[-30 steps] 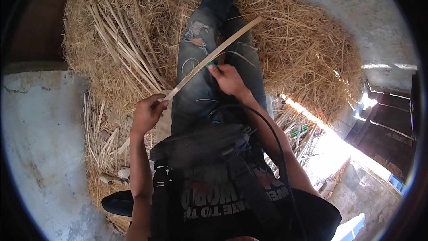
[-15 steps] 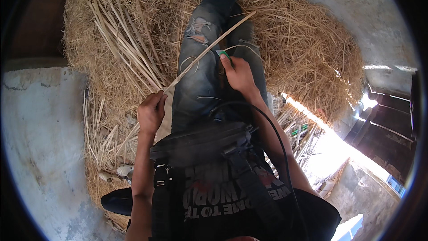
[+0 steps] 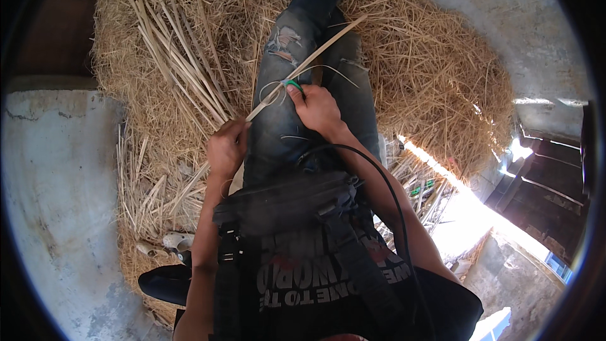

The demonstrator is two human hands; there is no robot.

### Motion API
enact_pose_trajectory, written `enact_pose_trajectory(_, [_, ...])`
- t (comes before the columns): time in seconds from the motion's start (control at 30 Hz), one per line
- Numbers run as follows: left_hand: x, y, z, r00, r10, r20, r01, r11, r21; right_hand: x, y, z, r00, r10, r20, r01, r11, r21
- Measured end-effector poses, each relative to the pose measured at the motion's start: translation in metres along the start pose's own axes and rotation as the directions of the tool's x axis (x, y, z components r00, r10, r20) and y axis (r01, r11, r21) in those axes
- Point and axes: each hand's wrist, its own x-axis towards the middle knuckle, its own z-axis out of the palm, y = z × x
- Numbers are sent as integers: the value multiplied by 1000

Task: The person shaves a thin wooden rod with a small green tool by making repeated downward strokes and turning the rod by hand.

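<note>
My left hand (image 3: 227, 146) is closed around the near end of a long, pale split-cane strip (image 3: 328, 45). The strip slants up and to the right across my legs. My right hand (image 3: 317, 110) is closed on a small green-handled knife (image 3: 293, 83), its thumb pressed forward along the handle. The knife meets the strip near mid-length; its blade is mostly hidden. Thin curled shavings (image 3: 341, 74) lie over my jeans (image 3: 284, 31), next to the knife and above the right hand.
Several loose strips (image 3: 180, 57) lie on the straw pile (image 3: 435, 76) to the left. Shorter offcuts (image 3: 148, 196) and pale clogs (image 3: 178, 240) are lower left. A black cable (image 3: 388, 177) crosses my right forearm. A grey wall (image 3: 57, 202) stands at left.
My right hand and the knife have moved left and slightly down, onto the strip. My left hand has shifted a little right and up with the strip's end.
</note>
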Motion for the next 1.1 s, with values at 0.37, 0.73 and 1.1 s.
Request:
enact_pose_trajectory(0.37, [13,20,21,995,-55,-78,53,998,-34,7,25,-14,1000,-8,-2,9,966,259])
enact_pose_trajectory(0.73, [6,19,32,984,44,-173,-18,989,150,16,14,-10,997,46,-58,-39,993,110])
enact_pose_trajectory(1.1, [10,19,42,973,30,-231,-23,999,35,23,46,-8,896,-60,441,-148,894,423])
